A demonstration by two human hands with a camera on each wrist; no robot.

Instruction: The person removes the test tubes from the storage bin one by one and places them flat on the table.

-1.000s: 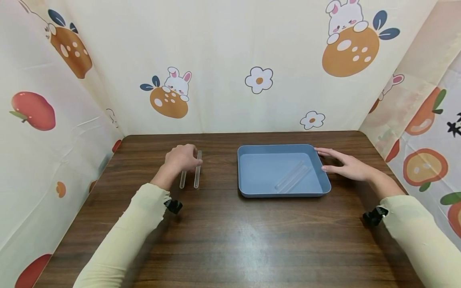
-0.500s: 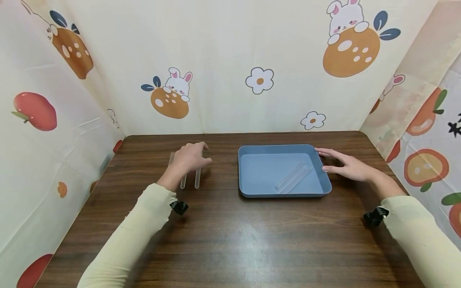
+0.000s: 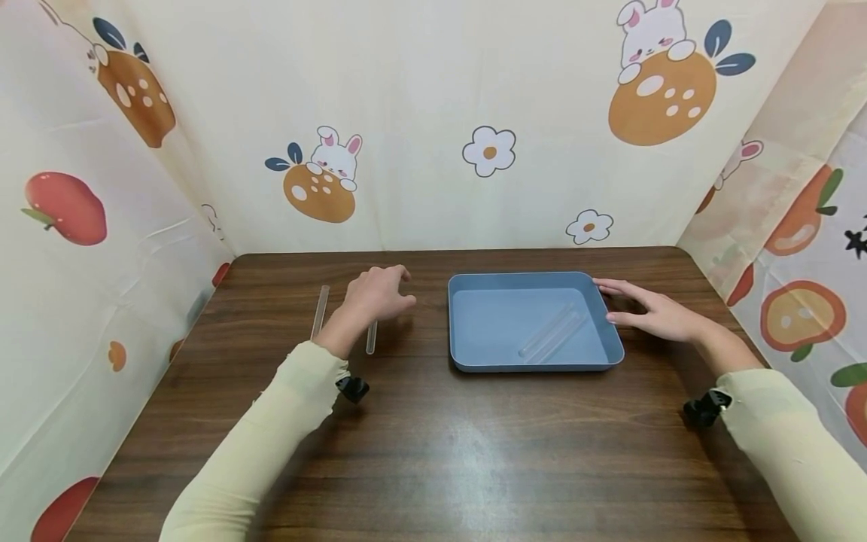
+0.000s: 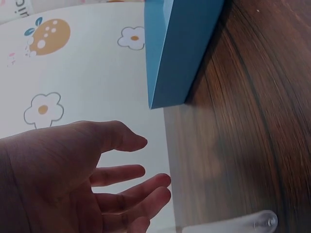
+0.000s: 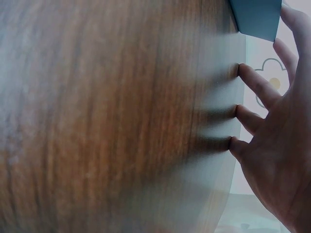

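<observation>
My left hand [image 3: 378, 294] hovers over the table left of the blue tray [image 3: 521, 279], its fingers loosely bent and holding nothing; the left wrist view shows the empty palm [image 4: 58, 160]. One clear tube [image 3: 321, 310] lies left of that wrist, and another clear tube [image 3: 371, 338] shows below the hand, partly covered by it. Inside the tray, clear tubes [image 3: 550, 333] lie slanted side by side. My right hand [image 3: 653, 311] touches the tray's right edge with spread fingers; in the right wrist view other fingertips [image 5: 241, 70] rest on the table.
The brown wooden table [image 3: 433, 452] ends at a patterned curtain [image 3: 420, 90] behind, with more patterned cloth on the left and right sides. A black wrist camera [image 3: 353, 389] sits on the left sleeve and another [image 3: 707, 407] on the right.
My left hand has moved right, away from the loose tubes, uncovering the leftmost one and covering the middle one seen earlier. My right hand and the tray stay in place.
</observation>
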